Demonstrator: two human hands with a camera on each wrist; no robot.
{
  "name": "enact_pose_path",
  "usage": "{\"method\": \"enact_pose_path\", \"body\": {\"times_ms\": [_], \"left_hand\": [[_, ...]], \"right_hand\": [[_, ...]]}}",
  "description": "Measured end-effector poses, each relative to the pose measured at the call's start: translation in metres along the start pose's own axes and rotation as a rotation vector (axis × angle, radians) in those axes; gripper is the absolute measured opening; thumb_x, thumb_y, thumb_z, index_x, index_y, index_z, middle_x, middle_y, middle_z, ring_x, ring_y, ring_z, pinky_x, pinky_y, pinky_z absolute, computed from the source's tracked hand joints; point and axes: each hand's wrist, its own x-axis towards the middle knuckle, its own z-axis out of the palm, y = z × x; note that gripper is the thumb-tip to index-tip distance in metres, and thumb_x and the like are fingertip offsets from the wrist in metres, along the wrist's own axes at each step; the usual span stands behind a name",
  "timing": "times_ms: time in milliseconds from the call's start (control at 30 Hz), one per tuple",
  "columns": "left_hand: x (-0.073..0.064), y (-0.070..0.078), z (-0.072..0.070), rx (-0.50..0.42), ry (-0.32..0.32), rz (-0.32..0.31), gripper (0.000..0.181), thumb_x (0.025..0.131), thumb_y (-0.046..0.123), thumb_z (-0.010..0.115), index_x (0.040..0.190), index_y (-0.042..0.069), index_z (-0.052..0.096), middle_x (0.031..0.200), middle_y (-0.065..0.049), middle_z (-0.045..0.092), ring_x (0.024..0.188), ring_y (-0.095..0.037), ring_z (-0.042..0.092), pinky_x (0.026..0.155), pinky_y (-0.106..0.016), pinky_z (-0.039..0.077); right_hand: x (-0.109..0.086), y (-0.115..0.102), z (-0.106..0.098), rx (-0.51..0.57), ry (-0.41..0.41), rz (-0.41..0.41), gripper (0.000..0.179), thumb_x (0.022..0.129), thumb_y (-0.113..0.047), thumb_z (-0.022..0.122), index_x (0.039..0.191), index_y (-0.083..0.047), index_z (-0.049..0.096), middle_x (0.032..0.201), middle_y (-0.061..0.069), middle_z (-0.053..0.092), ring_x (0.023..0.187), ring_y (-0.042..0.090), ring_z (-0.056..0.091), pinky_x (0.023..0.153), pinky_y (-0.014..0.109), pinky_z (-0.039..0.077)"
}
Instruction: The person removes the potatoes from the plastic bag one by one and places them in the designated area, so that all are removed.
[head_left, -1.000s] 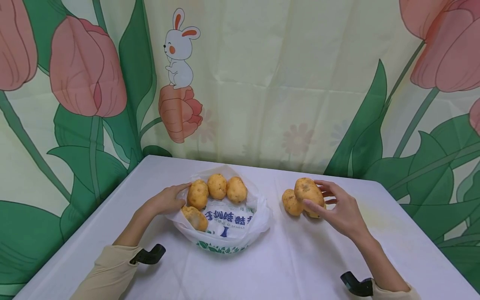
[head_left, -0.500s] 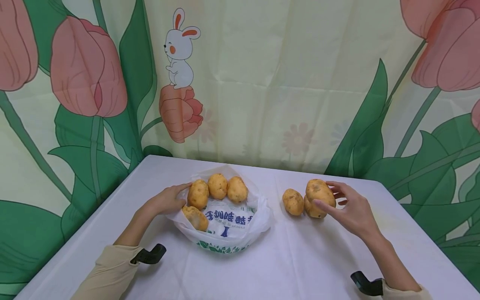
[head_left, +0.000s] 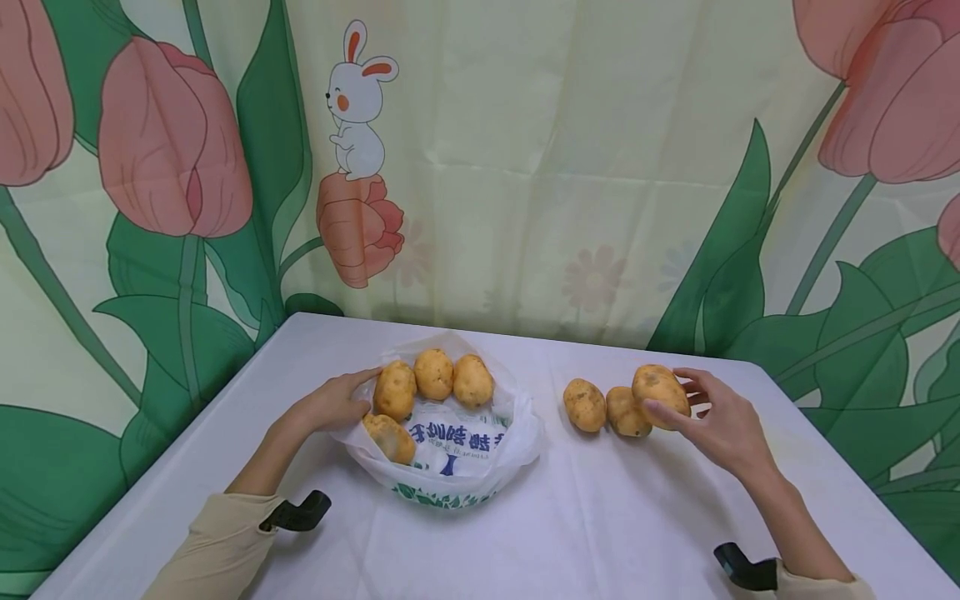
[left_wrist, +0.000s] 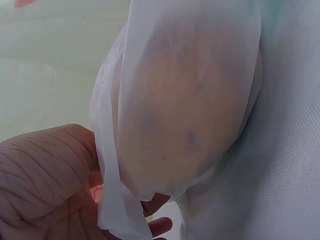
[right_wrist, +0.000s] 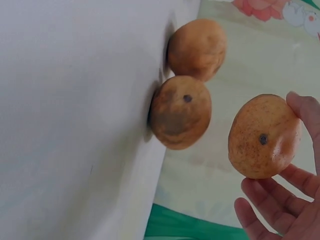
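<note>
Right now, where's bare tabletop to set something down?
Free: the tabletop in front of the plastic bag, and right of the right hand toward the tabletop's right edge. Crowded: the bag's left and far sides, with four potatoes and the left hand; around two loose potatoes, near the held potato.

The bag [left_wrist: 180, 110] partly hides the left fingers [left_wrist: 161, 227].

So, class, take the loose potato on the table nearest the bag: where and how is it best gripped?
The loose potato is probably best taken from above, thumb on its near end, fingers on its far end. It is a rounded oval with both ends exposed, while the neighbouring potato lies close by its right side, perhaps touching, leaving little fingertip room there.
</note>
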Motion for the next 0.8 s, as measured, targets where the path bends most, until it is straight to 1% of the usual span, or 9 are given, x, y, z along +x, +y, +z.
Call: {"method": "enact_pose_path", "body": {"times_ms": [133, 200, 300, 367, 467, 667, 800], "left_hand": [[0.001, -0.002, 0.000, -0.002, 0.001, 0.005, 0.065, 0.094, 0.009, 0.055, 0.156, 0.000, 0.037, 0.153, -0.034, 0.041, 0.115, -0.041, 0.051, 0.093, -0.051, 0.051], [0.001, -0.002, 0.000, -0.007, 0.002, 0.003, 0.065, 0.094, 0.009, 0.055, 0.156, 0.001, 0.037, 0.153, -0.034, 0.040, 0.117, -0.041, 0.051, 0.096, -0.053, 0.050], [0.001, -0.002, 0.001, -0.010, 0.002, 0.001, 0.065, 0.094, 0.010, 0.055, 0.157, 0.001, 0.037, 0.154, -0.034, 0.040, 0.121, -0.042, 0.051, 0.103, -0.059, 0.047], [0.001, -0.002, 0.002, -0.007, 0.004, 0.000, 0.065, 0.094, 0.010, 0.055, 0.156, 0.000, 0.037, 0.154, -0.033, 0.040, 0.123, -0.042, 0.051, 0.104, -0.061, 0.045], [0.000, -0.001, 0.002, -0.002, 0.004, 0.001, 0.065, 0.094, 0.009, 0.055, 0.156, 0.000, 0.037, 0.154, -0.034, 0.040, 0.122, -0.043, 0.051, 0.103, -0.060, 0.046], [0.000, 0.000, 0.001, -0.014, 0.000, -0.016, 0.066, 0.094, 0.010, 0.055, 0.157, 0.001, 0.037, 0.154, -0.033, 0.039, 0.124, -0.044, 0.050, 0.103, -0.061, 0.046], [0.000, 0.000, 0.002, -0.010, 0.002, -0.017, 0.066, 0.095, 0.010, 0.054, 0.157, 0.001, 0.036, 0.154, -0.033, 0.039, 0.126, -0.045, 0.050, 0.105, -0.062, 0.044]], "right_hand": [[0.000, 0.006, -0.002, -0.020, -0.012, 0.031, 0.073, 0.086, -0.050, 0.078, 0.137, -0.002, 0.057, 0.114, 0.026, 0.068, 0.098, 0.037, 0.064, 0.067, 0.034, 0.047], [0.000, 0.010, -0.002, -0.034, -0.016, 0.043, 0.074, 0.087, -0.051, 0.077, 0.137, -0.001, 0.056, 0.115, 0.027, 0.067, 0.099, 0.039, 0.064, 0.066, 0.033, 0.046], [0.000, 0.015, -0.002, -0.048, -0.023, 0.063, 0.075, 0.087, -0.052, 0.076, 0.137, 0.000, 0.055, 0.117, 0.028, 0.067, 0.101, 0.041, 0.064, 0.066, 0.034, 0.046], [0.000, 0.019, -0.002, -0.052, -0.028, 0.076, 0.076, 0.087, -0.053, 0.075, 0.137, 0.001, 0.055, 0.118, 0.029, 0.067, 0.101, 0.041, 0.064, 0.067, 0.034, 0.046], [0.001, 0.024, -0.001, -0.064, -0.042, 0.087, 0.077, 0.088, -0.054, 0.075, 0.137, 0.002, 0.055, 0.119, 0.029, 0.066, 0.102, 0.041, 0.064, 0.067, 0.036, 0.047], [0.005, 0.032, 0.000, -0.095, -0.076, 0.097, 0.079, 0.088, -0.056, 0.073, 0.136, 0.005, 0.054, 0.119, 0.031, 0.065, 0.104, 0.042, 0.063, 0.071, 0.046, 0.052], [0.006, 0.036, 0.001, -0.104, -0.107, 0.110, 0.080, 0.089, -0.057, 0.072, 0.136, 0.005, 0.054, 0.116, 0.031, 0.066, 0.104, 0.044, 0.063, 0.071, 0.047, 0.051]]}}
